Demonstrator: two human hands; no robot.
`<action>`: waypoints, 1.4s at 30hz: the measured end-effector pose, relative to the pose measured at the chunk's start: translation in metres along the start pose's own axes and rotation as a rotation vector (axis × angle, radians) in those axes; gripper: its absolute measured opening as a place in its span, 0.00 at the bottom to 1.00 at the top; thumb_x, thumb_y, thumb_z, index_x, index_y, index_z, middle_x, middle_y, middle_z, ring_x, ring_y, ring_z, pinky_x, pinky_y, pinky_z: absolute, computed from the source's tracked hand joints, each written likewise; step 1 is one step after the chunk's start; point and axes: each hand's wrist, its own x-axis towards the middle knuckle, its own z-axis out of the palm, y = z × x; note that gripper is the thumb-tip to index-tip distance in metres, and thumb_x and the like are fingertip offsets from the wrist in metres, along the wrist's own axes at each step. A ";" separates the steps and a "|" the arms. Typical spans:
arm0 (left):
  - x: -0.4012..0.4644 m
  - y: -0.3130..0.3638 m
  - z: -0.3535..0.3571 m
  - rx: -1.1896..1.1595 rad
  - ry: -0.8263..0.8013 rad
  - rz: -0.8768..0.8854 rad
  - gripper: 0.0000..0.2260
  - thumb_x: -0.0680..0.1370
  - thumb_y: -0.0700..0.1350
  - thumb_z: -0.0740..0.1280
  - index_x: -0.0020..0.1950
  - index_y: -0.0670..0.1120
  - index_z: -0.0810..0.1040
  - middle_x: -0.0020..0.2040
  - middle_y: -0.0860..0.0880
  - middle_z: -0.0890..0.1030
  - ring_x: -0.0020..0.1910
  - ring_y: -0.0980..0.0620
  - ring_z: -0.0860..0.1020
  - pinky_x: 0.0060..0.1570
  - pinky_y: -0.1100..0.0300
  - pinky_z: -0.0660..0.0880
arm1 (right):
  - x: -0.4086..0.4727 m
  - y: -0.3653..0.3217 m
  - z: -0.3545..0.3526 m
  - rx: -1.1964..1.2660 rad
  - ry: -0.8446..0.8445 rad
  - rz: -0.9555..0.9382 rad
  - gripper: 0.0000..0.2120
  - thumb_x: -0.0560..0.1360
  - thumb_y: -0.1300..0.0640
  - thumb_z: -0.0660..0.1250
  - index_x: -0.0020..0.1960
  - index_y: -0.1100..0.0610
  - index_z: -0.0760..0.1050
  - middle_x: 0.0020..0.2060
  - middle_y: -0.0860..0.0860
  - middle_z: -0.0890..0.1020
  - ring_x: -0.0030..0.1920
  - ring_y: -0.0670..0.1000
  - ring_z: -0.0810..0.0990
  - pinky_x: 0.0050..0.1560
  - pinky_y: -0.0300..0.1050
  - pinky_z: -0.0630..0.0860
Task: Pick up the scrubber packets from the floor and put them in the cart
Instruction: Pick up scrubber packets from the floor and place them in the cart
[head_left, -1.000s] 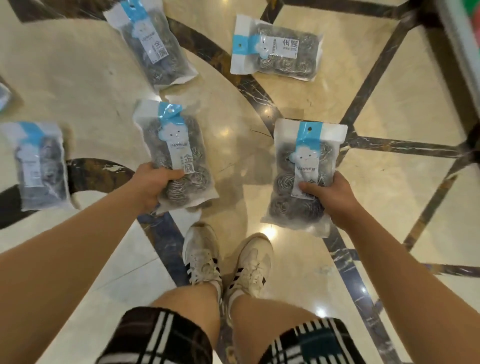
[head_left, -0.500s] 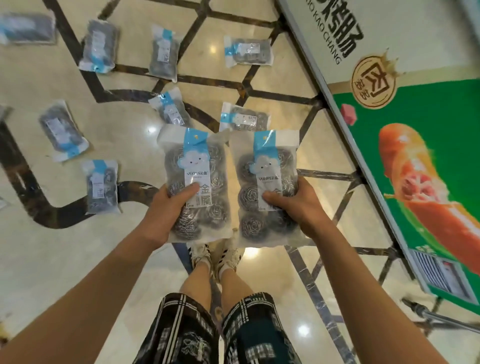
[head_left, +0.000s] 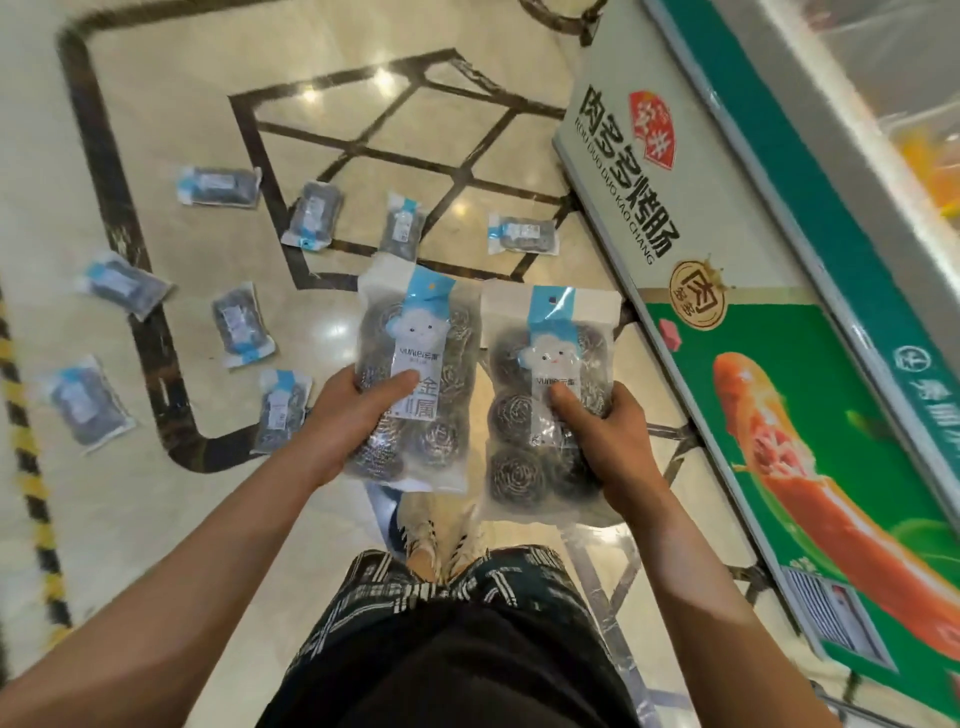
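I hold two clear scrubber packets with blue header cards upright in front of me, well above the floor. My left hand (head_left: 347, 421) grips the lower left edge of the left packet (head_left: 422, 332). My right hand (head_left: 605, 441) grips the lower right side of the right packet (head_left: 545, 332). Steel-wool balls show through both bags. Several more packets lie on the marble floor to the left and ahead, such as a packet (head_left: 283, 408) close to my left hand and a packet (head_left: 522, 236) near the freezer. No cart is in view.
A chest freezer (head_left: 753, 322) with a green sausage advert runs along the right side. The marble floor (head_left: 171, 104) has dark inlay lines. A yellow-black striped tape (head_left: 26, 441) runs down the left edge. My feet (head_left: 439, 535) stand below the packets.
I have straightened up and the packets have risen further from the floor. The view has swung to show more of the freezer and floor ahead. Both hands keep their grip.
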 end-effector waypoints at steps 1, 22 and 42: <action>-0.007 0.004 -0.006 -0.010 0.014 0.011 0.11 0.77 0.50 0.75 0.58 0.52 0.83 0.52 0.50 0.88 0.51 0.51 0.87 0.56 0.53 0.81 | -0.004 -0.007 0.004 -0.003 -0.005 -0.014 0.15 0.75 0.50 0.79 0.58 0.52 0.81 0.49 0.50 0.90 0.48 0.50 0.90 0.53 0.53 0.86; -0.188 -0.082 -0.048 -0.468 0.665 0.024 0.11 0.78 0.51 0.73 0.58 0.47 0.83 0.51 0.49 0.89 0.50 0.48 0.87 0.59 0.47 0.80 | -0.039 -0.050 0.114 -0.318 -0.570 -0.270 0.26 0.66 0.37 0.79 0.58 0.50 0.84 0.50 0.49 0.90 0.50 0.53 0.89 0.57 0.60 0.85; -0.457 -0.319 -0.101 -1.009 1.383 0.053 0.16 0.76 0.54 0.75 0.62 0.51 0.79 0.53 0.59 0.85 0.56 0.56 0.83 0.63 0.55 0.74 | -0.331 0.060 0.317 -0.733 -1.260 -0.457 0.36 0.68 0.37 0.80 0.69 0.53 0.76 0.61 0.49 0.85 0.57 0.50 0.86 0.56 0.52 0.83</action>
